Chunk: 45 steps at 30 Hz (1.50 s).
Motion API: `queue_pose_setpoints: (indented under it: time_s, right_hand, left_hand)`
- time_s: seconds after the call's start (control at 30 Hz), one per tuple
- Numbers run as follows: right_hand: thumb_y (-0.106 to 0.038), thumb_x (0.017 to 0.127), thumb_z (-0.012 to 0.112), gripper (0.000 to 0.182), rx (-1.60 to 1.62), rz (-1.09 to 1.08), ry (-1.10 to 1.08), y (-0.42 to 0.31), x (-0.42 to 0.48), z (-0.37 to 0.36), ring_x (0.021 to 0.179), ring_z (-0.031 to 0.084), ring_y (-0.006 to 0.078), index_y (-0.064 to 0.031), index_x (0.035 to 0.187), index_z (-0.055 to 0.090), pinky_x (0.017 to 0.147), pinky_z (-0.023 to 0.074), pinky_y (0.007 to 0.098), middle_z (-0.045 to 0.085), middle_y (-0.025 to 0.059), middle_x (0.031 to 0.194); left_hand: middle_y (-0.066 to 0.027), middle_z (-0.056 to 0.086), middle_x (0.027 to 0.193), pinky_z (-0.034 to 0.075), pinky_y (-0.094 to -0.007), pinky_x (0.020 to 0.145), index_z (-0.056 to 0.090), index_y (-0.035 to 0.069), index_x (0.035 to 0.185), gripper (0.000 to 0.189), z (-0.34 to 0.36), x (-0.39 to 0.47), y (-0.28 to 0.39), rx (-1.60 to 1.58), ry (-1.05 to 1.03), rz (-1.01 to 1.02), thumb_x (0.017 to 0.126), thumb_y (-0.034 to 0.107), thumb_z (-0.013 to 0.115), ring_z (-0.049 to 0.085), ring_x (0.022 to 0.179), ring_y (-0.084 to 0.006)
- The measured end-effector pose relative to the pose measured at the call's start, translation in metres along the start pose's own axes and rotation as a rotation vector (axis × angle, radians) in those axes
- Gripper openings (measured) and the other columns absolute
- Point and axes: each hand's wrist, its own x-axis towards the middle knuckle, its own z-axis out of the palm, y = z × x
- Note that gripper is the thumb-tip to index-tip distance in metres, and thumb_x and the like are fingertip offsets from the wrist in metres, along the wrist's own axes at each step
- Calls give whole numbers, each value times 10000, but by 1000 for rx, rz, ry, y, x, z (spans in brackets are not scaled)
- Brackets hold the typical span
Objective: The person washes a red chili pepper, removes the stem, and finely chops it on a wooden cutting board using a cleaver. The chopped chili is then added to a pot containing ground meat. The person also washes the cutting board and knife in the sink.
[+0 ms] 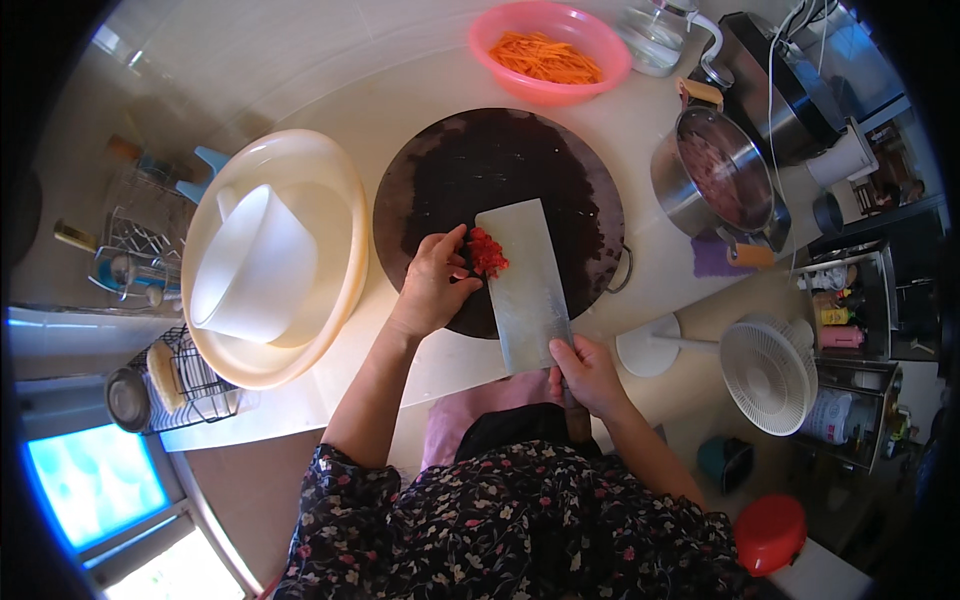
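Note:
A broad Chinese cleaver (525, 285) lies flat over the near part of a round dark cutting board (487, 157). My right hand (589, 375) grips it by its handle and the lower end of the blade. Chopped red pieces, perhaps chili pepper, form a small pile (487, 253) at the blade's left edge, partly on it. My left hand (441, 281) is right beside this pile, fingers spread and curved around its left side. Whether the fingertips touch the pieces is hard to tell. The board's surface looks wet and has a few pale specks.
A pink bowl (480, 45) of shredded carrot stands behind the board. To the right is a steel pot (667, 180) with reddish contents, near a glass kettle (652, 45). On the left, a cream basin (356, 247) holds a white container (255, 270). A white fan (769, 379) stands lower right.

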Motion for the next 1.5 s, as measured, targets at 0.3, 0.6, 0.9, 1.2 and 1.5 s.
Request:
queue_pose_setpoints:
  time_s: [0.3,0.6,0.9,1.2,1.5]
  right_hand:
    - [-233,925,487,262,17,2,-109,2,2,17,458,499,95,-26,767,522,424,421,235,529,28,565]
    - [-231,929,476,273,121,-70,-145,-21,-24,-20,477,515,112,-28,748,495,446,429,243,530,36,591]
    - [-223,922,489,237,181,-184,349,-100,-134,-185,489,525,117,-20,803,516,452,440,248,533,38,590]
    - [-203,894,496,214,96,25,523,-135,-139,-364,488,525,137,-15,790,504,448,464,280,535,58,627]
    - [-209,900,478,219,-15,89,409,-129,-110,-440,480,520,129,-20,790,496,437,451,277,540,60,625]
  left_hand:
    - [-120,483,1102,528,-265,785,460,-45,1232,597,0,-5,-4,-80,65,-33,687,-45,702,589,912,-167]
    - [-114,509,1079,528,-261,769,502,-31,1195,542,17,18,71,-140,20,39,679,-102,654,620,890,-176]
    - [-110,535,1027,502,-245,778,491,-62,1191,496,180,107,262,-169,-262,456,714,-131,609,605,879,-165]
    - [-203,575,1011,485,-366,807,582,-29,1076,439,401,180,282,-162,-274,171,660,44,703,608,870,-290]
    - [-224,536,1093,420,-405,881,548,20,1134,385,470,177,250,40,214,402,762,85,628,516,986,-370]
